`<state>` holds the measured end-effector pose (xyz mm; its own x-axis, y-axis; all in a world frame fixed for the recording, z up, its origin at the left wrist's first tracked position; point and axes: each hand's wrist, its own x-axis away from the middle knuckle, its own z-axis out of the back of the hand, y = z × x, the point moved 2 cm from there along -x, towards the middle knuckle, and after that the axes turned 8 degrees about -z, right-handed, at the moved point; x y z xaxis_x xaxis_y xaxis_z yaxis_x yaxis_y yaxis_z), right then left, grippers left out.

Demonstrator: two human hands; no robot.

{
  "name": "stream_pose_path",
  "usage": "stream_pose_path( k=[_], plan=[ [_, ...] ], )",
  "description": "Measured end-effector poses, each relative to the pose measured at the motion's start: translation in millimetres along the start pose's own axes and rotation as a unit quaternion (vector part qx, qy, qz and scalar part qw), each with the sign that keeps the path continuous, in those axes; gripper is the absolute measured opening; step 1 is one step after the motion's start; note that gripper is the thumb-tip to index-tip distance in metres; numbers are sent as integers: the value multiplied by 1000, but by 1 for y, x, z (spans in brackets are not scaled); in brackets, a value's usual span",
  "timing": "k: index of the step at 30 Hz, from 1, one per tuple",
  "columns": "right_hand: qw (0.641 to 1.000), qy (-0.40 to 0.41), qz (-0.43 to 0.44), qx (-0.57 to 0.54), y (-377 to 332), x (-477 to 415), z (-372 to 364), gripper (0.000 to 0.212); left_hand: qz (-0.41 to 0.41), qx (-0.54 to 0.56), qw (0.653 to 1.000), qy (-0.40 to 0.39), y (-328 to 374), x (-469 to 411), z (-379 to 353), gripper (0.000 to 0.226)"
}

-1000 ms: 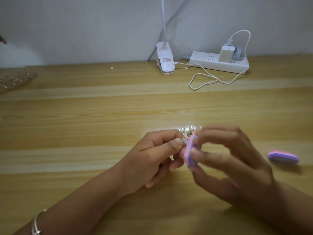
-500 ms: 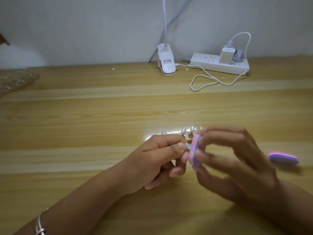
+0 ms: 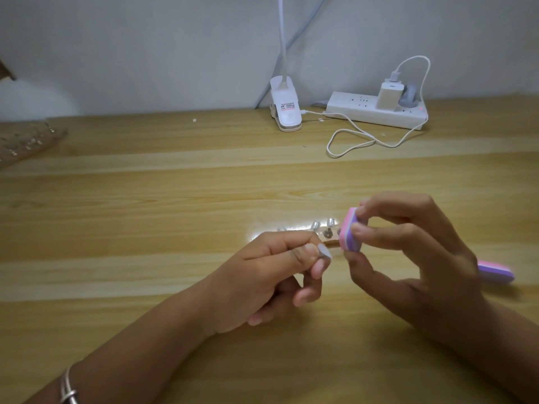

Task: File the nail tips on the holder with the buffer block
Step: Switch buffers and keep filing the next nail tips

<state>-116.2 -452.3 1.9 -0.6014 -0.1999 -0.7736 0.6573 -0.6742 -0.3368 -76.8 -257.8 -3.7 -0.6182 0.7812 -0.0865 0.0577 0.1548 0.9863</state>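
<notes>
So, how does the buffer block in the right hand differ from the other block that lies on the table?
The held block stands on edge in the air; the table block lies flat on the table. The right hand pinches the held block, while no hand holds the table block, partly hidden behind that hand. Both have pink and purple layers.

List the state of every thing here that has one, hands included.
left hand, pinches the nail tip
right hand, pinches the buffer block
buffer block, on edge, close beside the nail tip, off the table
second buffer block, flat on the table, untouched
charger, plugged into the power strip, cable attached
power strip, red light on
</notes>
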Motion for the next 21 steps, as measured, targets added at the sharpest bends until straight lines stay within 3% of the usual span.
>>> stream_pose_path(
  k=[7,11,16,21],
  plan=[
    [999,0,-48,-20,-5,1,0,12,-153,-154,968,128,1,1,-2,18],
    [1000,-28,3,13,-19,6,-10,10,-188,-295,926,140,-1,0,-2,11],
    [996,-29,-86,21,-1,1,-5,11,-200,-351,895,187,-2,-1,0,11],
    [998,-51,-5,30,-17,6,-14,11,-240,-404,865,177,2,0,-3,13]
  ],
)
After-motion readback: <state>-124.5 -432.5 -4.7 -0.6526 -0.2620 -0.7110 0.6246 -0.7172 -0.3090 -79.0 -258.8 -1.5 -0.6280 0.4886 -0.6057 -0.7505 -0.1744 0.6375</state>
